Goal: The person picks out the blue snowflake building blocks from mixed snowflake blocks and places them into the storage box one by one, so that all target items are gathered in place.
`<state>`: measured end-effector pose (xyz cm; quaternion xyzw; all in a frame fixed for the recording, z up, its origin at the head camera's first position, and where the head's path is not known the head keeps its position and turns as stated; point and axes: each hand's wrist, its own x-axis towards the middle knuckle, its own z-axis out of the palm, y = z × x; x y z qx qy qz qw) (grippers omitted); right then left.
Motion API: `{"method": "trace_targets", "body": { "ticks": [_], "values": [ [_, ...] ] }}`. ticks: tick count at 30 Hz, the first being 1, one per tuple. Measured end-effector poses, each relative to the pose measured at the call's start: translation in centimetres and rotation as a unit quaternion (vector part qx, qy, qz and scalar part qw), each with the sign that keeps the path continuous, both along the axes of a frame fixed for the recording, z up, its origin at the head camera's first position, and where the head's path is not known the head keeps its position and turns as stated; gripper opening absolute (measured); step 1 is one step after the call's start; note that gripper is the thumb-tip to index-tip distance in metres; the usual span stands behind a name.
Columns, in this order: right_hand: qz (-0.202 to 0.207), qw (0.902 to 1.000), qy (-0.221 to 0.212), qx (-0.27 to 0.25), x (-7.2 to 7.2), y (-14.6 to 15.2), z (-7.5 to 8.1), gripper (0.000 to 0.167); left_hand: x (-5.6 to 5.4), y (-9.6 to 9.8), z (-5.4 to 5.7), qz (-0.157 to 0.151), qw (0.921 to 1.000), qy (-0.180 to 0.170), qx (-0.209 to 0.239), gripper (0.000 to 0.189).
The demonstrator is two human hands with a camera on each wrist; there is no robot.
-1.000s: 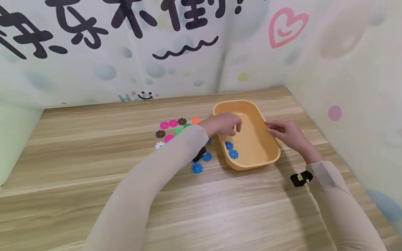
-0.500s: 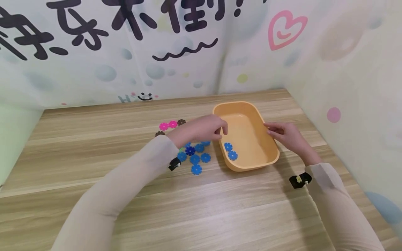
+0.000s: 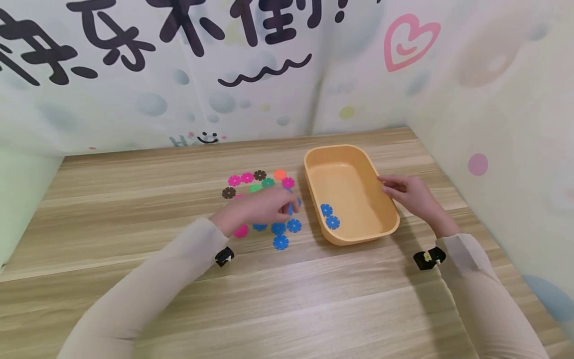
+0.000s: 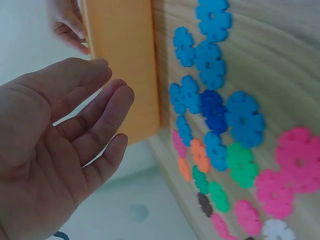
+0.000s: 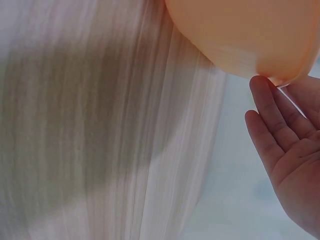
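Observation:
My left hand (image 3: 262, 207) hovers over a group of loose plastic snowflake discs on the table. In the left wrist view its fingers (image 4: 111, 112) are loosely bent with nothing between them. Blue discs (image 3: 281, 242) lie nearest to it, and one disc (image 4: 214, 111) is darker blue. Pink (image 3: 240, 231), brown (image 3: 228, 192), green (image 3: 268, 183), orange (image 3: 280, 174) and white (image 4: 278, 230) ones lie around. Right of them stands a yellow-orange plastic basin (image 3: 358, 192) with two blue discs (image 3: 333, 222) inside. At its right rim, my right hand (image 3: 414, 197) pinches the edge.
The wood-grain table (image 3: 112, 224) runs up to a printed wall cover (image 3: 157, 114) at the back. Another wall (image 3: 515, 149) stands close to the right arm. Black wrist bands (image 3: 429, 258) sit on both forearms.
My left hand has drawn back leftward from above the basin to over the loose discs. The right hand has stayed at the basin's rim. Two blue discs lie in the basin throughout.

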<state>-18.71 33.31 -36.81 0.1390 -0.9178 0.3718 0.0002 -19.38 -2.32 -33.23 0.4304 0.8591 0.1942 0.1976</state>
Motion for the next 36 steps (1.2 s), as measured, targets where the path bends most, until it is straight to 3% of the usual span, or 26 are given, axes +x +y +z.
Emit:
{"method": "trace_targets", "body": {
  "ticks": [9, 13, 21, 36],
  "values": [
    [-0.009, 0.9999, -0.005, -0.008, 0.6, 0.1, 0.0, 0.033, 0.9, -1.1, -3.2, 0.000, 0.9984, -0.055, 0.015, 0.018],
    [-0.011, 0.9998, -0.005, -0.013, 0.8, 0.2, -0.1, 0.032, 1.1, -1.1, -4.1, -0.004, 0.9967, -0.081, 0.010, 0.023],
    [-0.010, 0.9999, -0.004, -0.008, 0.5, 0.1, 0.0, 0.032, 1.5, -1.3, -4.3, -0.004, 0.9970, -0.077, -0.004, 0.032],
    [-0.005, 0.9999, -0.009, -0.003, 0.2, -0.2, 0.2, 0.032, 1.1, -1.1, -4.7, -0.015, 0.9974, -0.070, -0.009, 0.028]
  ]
}}
